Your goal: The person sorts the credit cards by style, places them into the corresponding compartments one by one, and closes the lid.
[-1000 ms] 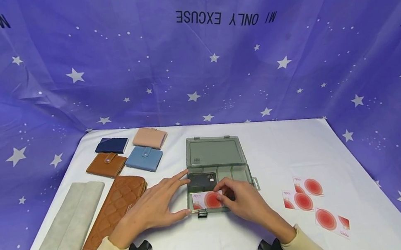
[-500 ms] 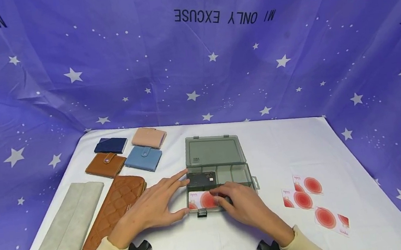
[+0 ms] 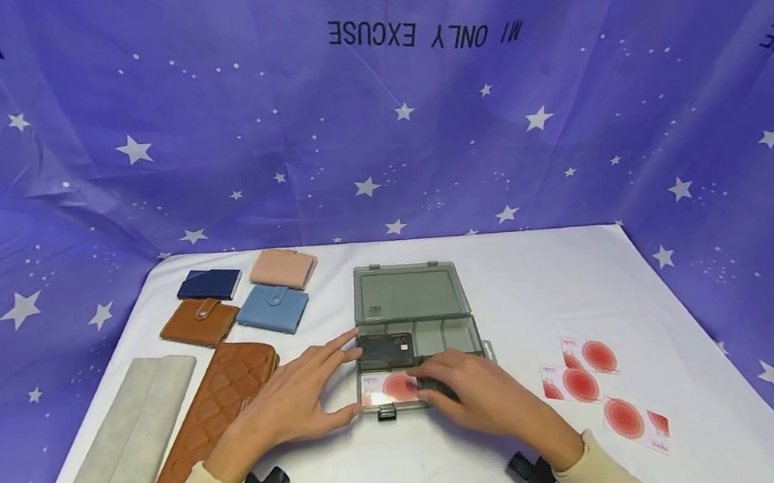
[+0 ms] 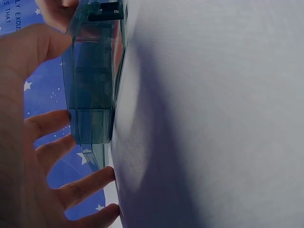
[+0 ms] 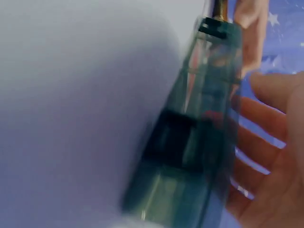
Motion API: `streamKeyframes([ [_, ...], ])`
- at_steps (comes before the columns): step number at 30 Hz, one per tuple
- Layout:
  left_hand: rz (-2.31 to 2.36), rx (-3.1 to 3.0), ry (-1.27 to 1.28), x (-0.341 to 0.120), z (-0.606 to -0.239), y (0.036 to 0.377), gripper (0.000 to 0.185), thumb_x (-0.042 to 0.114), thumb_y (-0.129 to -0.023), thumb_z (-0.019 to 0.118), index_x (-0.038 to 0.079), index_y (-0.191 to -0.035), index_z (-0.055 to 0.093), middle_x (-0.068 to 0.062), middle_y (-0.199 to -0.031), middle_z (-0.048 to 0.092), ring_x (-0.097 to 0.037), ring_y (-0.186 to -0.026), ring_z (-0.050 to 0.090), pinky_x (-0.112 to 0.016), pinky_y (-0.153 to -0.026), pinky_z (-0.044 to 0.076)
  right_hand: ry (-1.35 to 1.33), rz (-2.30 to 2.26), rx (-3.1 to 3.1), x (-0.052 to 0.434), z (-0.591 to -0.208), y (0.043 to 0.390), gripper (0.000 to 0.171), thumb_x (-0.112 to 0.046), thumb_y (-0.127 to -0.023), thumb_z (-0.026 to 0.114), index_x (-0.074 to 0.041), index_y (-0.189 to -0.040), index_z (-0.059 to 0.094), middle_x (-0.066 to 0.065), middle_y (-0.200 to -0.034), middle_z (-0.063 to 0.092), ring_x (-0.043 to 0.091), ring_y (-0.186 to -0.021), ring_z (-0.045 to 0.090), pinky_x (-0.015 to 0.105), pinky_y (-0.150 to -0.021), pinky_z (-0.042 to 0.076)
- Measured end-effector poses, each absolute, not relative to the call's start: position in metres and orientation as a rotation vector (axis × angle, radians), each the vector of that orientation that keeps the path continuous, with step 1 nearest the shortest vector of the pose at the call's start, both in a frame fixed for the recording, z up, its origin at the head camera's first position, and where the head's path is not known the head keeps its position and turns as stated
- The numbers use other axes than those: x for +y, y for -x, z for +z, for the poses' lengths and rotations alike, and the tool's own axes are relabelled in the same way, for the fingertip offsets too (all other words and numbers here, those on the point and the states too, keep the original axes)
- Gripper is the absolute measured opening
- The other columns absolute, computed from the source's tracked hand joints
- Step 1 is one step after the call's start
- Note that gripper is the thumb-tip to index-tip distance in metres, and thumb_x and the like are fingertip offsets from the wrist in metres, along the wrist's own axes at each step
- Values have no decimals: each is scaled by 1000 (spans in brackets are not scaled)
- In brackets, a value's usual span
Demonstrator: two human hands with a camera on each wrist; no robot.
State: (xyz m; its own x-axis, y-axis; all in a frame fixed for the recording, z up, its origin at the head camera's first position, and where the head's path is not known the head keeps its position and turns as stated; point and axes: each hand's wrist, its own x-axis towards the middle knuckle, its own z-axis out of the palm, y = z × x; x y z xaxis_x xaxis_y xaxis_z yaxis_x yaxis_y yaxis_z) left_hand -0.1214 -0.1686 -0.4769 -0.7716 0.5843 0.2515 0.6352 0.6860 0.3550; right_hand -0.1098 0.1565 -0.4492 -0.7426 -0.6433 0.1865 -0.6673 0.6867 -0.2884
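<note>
A smoky-grey clear plastic box stands with its hinged lid thrown back. In its front left compartment lies a pink-and-white card with red circles; a black VIP card lies behind it. My left hand spreads its fingers along the box's left side, thumb near the front corner; the left wrist view shows thumb and fingertips against the wall. My right hand hovers over the front right part, its fingertips by the red card's right end, thumb and index apart. It hides the compartment beneath.
On the right lie several matching red-and-white cards. To the left are a grey long wallet, a brown quilted wallet, and small wallets in tan, blue, navy and pink.
The red card has slid left and settled into the front left compartment. My right thumb and index finger have parted from its end. The left hand has stayed at the box's side.
</note>
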Motion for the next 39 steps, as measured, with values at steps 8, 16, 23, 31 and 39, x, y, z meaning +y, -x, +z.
streamKeyframes([
  [8, -673, -2811, 973, -170, -475, 120, 81, 58, -90, 79, 18, -157, 55, 8, -173, 38, -17, -138, 58, -45, -96, 57, -1005, 682, -2707, 202, -436, 120, 33, -30, -103, 76, -20, -135, 74, -9, -128, 74, 14, -121, 70, 43, -96, 59],
  [16, -692, -2820, 949, -171, -476, 118, 81, 58, -89, 80, 19, -156, 56, 10, -173, 37, -19, -138, 58, -47, -94, 58, -795, 812, -2708, 267, -437, 130, 40, -17, -97, 83, -19, -136, 73, -4, -129, 76, 19, -118, 72, 41, -97, 57],
  [23, -705, -2823, 956, -169, -478, 117, 79, 57, -89, 79, 20, -155, 56, 10, -173, 38, -18, -138, 59, -47, -96, 57, -603, 832, -2790, 325, -445, 133, 47, -12, -93, 86, -17, -138, 71, 1, -129, 76, 25, -114, 72, 42, -90, 61],
  [31, -706, -2816, 970, -168, -477, 120, 80, 58, -90, 79, 19, -156, 56, 11, -173, 37, -16, -138, 58, -46, -96, 57, -496, 774, -2896, 374, -452, 126, 51, -13, -90, 89, -8, -137, 71, 13, -129, 76, 42, -115, 71, 60, -94, 56],
  [39, -680, -2820, 957, -167, -476, 121, 81, 58, -89, 79, 20, -156, 56, 11, -173, 38, -18, -135, 60, -46, -94, 57, -440, 675, -2978, 411, -465, 120, 59, -23, -85, 94, -7, -136, 71, 15, -125, 76, 42, -110, 71, 49, -93, 59],
])
